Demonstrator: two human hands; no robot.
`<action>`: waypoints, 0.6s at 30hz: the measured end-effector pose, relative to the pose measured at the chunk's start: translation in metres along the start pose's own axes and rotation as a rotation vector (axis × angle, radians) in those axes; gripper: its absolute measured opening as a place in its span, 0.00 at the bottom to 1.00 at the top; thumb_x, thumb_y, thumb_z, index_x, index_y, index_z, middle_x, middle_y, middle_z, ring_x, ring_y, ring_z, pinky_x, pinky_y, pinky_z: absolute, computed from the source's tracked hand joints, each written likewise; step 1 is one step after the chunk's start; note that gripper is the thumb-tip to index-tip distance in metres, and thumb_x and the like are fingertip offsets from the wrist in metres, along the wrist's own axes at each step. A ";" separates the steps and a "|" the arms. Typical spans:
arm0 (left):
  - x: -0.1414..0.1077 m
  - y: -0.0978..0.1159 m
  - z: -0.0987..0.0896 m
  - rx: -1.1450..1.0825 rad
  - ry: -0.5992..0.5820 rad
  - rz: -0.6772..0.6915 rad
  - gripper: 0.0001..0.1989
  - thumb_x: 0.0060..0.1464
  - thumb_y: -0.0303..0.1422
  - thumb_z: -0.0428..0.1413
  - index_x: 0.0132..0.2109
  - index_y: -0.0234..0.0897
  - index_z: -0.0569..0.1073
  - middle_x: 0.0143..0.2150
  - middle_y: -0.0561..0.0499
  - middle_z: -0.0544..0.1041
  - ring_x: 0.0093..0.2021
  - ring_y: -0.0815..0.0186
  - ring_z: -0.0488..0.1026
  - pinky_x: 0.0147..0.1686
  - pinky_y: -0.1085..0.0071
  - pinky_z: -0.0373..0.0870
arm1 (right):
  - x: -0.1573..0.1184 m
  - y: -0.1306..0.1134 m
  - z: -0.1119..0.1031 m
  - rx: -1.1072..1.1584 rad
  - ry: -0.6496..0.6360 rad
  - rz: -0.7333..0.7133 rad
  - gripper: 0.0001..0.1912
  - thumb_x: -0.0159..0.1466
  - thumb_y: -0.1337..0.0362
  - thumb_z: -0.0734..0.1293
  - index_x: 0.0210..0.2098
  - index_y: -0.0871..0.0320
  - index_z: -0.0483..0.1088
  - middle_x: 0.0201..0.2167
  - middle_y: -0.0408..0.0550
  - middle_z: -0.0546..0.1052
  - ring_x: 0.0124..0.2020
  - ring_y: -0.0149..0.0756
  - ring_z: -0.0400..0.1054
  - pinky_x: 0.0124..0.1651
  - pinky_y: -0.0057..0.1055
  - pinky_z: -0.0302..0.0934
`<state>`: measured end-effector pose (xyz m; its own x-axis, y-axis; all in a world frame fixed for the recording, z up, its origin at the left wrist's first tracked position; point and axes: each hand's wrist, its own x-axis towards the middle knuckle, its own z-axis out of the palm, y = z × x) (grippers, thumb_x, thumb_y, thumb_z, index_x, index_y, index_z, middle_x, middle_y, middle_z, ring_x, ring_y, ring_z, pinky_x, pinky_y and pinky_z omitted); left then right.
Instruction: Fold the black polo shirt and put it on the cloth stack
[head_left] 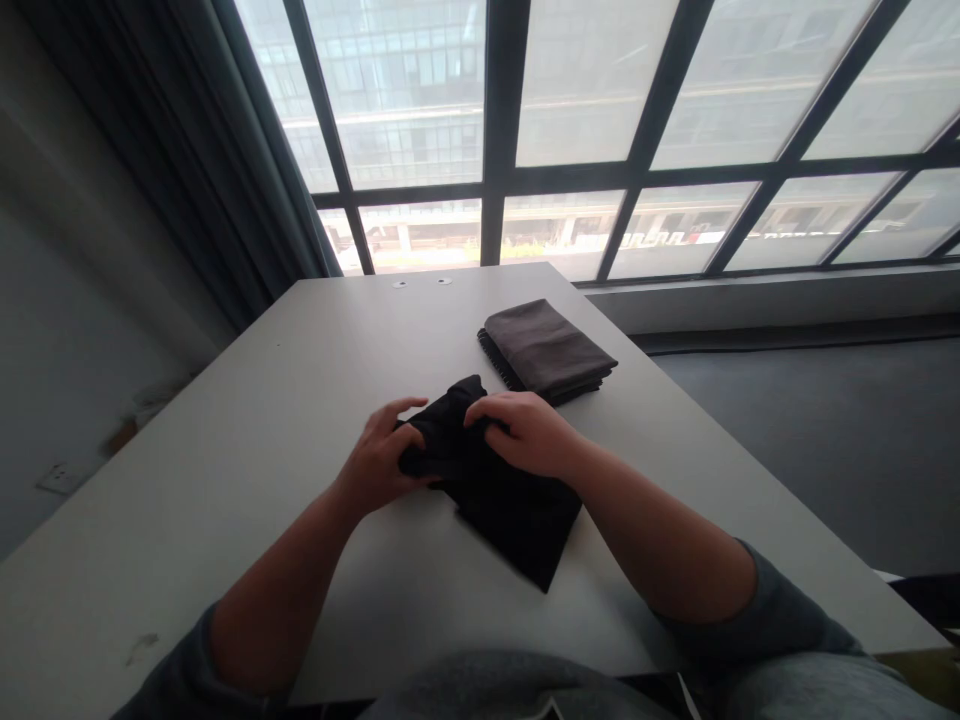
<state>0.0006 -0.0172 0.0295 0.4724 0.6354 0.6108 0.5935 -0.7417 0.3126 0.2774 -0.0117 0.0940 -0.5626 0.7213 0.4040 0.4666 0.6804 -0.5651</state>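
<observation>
A piece of black cloth (pixel 517 510) lies on the white table (pixel 360 350), its far end bunched up and its near corner flat and pointing toward me. My left hand (pixel 382 455) grips the left side of the bunched part, with the index finger lifted off it. My right hand (pixel 525 430) pinches the upper part of the same cloth, thumb and fingers closed on a fold. Just beyond my right hand rests a neat stack of folded dark cloths (pixel 551 345), brownish grey on top. What kind of cloth item I hold cannot be made out.
Two small white fittings (pixel 422 283) sit near the table's far edge. A large window with dark frames (pixel 502 110) stands behind the table. A dark curtain (pixel 217 150) hangs at the left, and a wall socket (pixel 61 478) shows low on the left wall.
</observation>
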 end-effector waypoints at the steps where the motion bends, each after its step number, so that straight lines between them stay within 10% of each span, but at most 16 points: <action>1: 0.000 0.003 0.003 -0.102 -0.102 -0.017 0.26 0.50 0.42 0.72 0.53 0.42 0.76 0.72 0.36 0.63 0.70 0.44 0.65 0.64 0.50 0.69 | -0.002 -0.006 0.000 -0.007 -0.082 -0.056 0.18 0.58 0.72 0.63 0.42 0.54 0.80 0.38 0.47 0.82 0.39 0.40 0.75 0.46 0.35 0.66; 5: 0.001 0.019 0.023 -0.323 -0.324 -0.143 0.51 0.42 0.44 0.75 0.71 0.43 0.66 0.74 0.36 0.63 0.73 0.43 0.63 0.67 0.49 0.68 | -0.007 -0.029 -0.007 0.137 -0.334 -0.225 0.20 0.58 0.75 0.63 0.43 0.53 0.81 0.40 0.47 0.83 0.43 0.41 0.77 0.51 0.36 0.68; 13: 0.048 0.035 -0.005 -0.539 -0.853 -0.074 0.09 0.55 0.36 0.66 0.45 0.43 0.83 0.42 0.52 0.85 0.42 0.59 0.82 0.44 0.67 0.78 | -0.016 -0.013 -0.058 0.807 -0.561 -0.142 0.17 0.73 0.56 0.67 0.54 0.61 0.77 0.42 0.57 0.85 0.39 0.40 0.82 0.38 0.29 0.74; 15: 0.083 0.016 -0.026 -0.409 -0.767 -0.203 0.09 0.57 0.36 0.65 0.45 0.42 0.84 0.42 0.52 0.85 0.43 0.58 0.83 0.47 0.65 0.78 | -0.020 -0.006 -0.069 0.894 -0.457 -0.078 0.19 0.72 0.52 0.69 0.52 0.61 0.77 0.40 0.57 0.85 0.36 0.39 0.82 0.32 0.26 0.72; 18: 0.150 -0.029 -0.070 -0.078 -0.339 -0.476 0.18 0.61 0.42 0.63 0.51 0.34 0.83 0.46 0.47 0.86 0.47 0.54 0.83 0.51 0.61 0.76 | -0.022 0.000 -0.079 0.884 -0.298 -0.022 0.18 0.70 0.49 0.71 0.48 0.58 0.78 0.37 0.54 0.85 0.31 0.38 0.80 0.28 0.26 0.71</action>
<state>0.0090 0.0851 0.1627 0.3552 0.9260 0.1275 0.7479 -0.3634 0.5556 0.3437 -0.0177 0.1418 -0.7740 0.5634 0.2891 -0.1666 0.2593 -0.9513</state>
